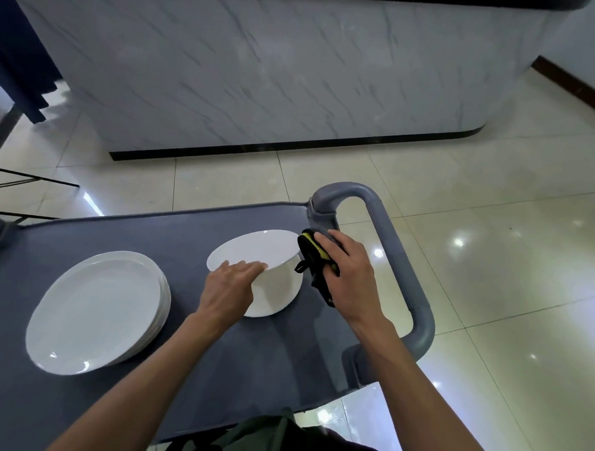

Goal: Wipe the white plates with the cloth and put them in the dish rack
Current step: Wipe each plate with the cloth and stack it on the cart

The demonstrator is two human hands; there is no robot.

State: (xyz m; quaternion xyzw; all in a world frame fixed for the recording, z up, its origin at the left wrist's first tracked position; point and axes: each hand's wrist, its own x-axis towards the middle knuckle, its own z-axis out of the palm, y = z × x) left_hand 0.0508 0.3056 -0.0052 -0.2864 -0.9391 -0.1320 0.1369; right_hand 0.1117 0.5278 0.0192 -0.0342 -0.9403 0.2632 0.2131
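Both arms extended, left grip (230, 283) flat, right grip (347, 268) curled.

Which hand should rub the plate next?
Probably the right hand: it already grips the black and yellow cloth at the edge of the tilted plate. The left hand holds that plate up, so it is busy.
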